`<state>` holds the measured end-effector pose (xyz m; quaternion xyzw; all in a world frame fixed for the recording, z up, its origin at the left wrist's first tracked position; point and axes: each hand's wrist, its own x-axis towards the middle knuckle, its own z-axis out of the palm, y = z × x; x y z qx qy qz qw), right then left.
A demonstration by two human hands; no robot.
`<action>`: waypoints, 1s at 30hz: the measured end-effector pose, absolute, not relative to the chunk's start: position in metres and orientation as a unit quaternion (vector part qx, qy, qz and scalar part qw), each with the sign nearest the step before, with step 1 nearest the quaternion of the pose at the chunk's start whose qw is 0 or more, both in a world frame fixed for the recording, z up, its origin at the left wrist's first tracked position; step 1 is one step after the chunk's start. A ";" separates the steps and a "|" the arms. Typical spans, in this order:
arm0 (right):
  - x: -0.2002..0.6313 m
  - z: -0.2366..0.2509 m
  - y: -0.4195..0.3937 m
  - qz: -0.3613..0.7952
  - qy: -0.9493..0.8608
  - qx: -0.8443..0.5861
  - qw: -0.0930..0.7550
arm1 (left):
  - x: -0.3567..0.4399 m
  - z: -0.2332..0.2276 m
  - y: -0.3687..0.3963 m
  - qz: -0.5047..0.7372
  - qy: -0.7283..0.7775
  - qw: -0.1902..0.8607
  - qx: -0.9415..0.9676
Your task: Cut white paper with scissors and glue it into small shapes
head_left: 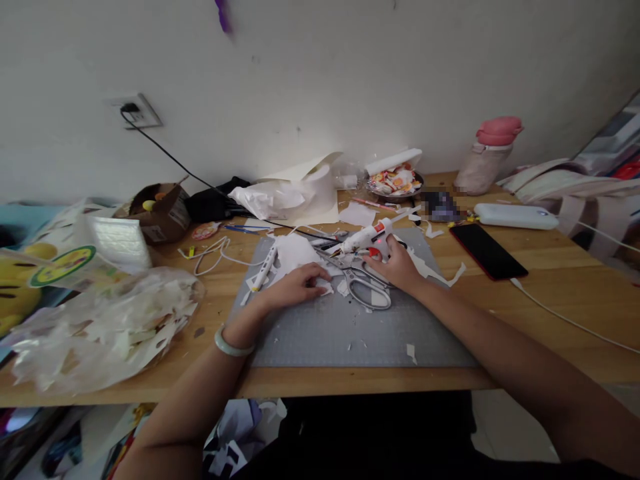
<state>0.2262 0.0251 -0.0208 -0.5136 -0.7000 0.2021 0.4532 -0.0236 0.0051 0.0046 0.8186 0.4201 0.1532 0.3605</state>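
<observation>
My right hand (399, 265) is wrapped round the grip of a white hot glue gun (367, 237) with an orange trigger, its nozzle towards the left. Just under that hand lie grey-handled scissors (369, 293) on a grey cutting mat (320, 340). My left hand (299, 285) rests low over the mat, fingers loosely bent and thumb apart, beside white cut scraps (295, 253). Whether its fingertips touch a scrap I cannot tell. A white pen-like cutter (265, 269) lies left of the scraps.
A clear plastic bag of scraps (115, 327) lies left, near a cardboard box (165, 223). Right are a phone (487, 250), a white power bank (515, 216) and a pink-lidded bottle (487, 157). A bowl of wrapped sweets (395, 181) and paper sheets (315, 193) stand along the wall.
</observation>
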 end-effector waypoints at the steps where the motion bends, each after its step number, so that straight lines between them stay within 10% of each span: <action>1: 0.226 -0.021 0.025 0.204 -0.700 -0.513 0.452 | -0.023 0.004 0.005 0.152 0.419 0.350 0.824; 30: 0.227 -0.021 0.026 0.208 -0.702 -0.510 0.450 | -0.012 0.000 0.000 0.126 0.459 0.249 0.843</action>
